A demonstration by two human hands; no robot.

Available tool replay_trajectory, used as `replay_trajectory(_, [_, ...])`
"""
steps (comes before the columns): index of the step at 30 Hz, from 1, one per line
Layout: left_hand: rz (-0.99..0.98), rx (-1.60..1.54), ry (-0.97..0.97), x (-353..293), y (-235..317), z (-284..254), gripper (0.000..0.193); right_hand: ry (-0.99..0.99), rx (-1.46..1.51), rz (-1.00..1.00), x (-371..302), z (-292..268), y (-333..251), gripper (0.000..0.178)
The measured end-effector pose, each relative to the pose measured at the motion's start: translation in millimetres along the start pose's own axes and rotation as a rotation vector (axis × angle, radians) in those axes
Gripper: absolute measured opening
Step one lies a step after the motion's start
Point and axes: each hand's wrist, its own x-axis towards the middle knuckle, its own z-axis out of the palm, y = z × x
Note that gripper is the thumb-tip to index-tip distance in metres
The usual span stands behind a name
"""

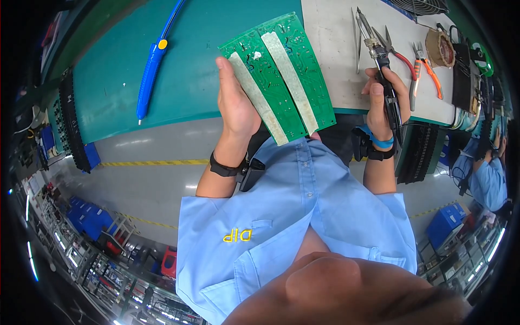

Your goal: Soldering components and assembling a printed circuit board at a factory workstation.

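Observation:
A green circuit board with two long strips of pale masking tape is tilted over the bench's front edge. My left hand grips it by its left edge, thumb outside, the other fingers mostly hidden beneath. In my right hand is a soldering iron with a black handle, its metal tip pointing away from me and apart from the board. Metal tweezers lie just left of the iron. Beyond the right hand rest red-handled pliers and orange-and-grey cutters.
A blue solder sucker lies on the green mat at left. A brown round container and a fan grille stand at the far right. Black slotted racks flank the bench. Another person's blue sleeve shows at right.

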Motion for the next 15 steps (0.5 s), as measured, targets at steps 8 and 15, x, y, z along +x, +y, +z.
replay_trajectory(8, [0.032,-0.168,-0.051,-2,-7,-9,0.057,-0.013,0.045,-0.006,-4,-5,-6,0.038])
replay_trajectory(15, [0.028,-0.131,-0.024,-2,-8,-9,0.053,-0.456,0.181,-0.24,7,8,-55,0.038])
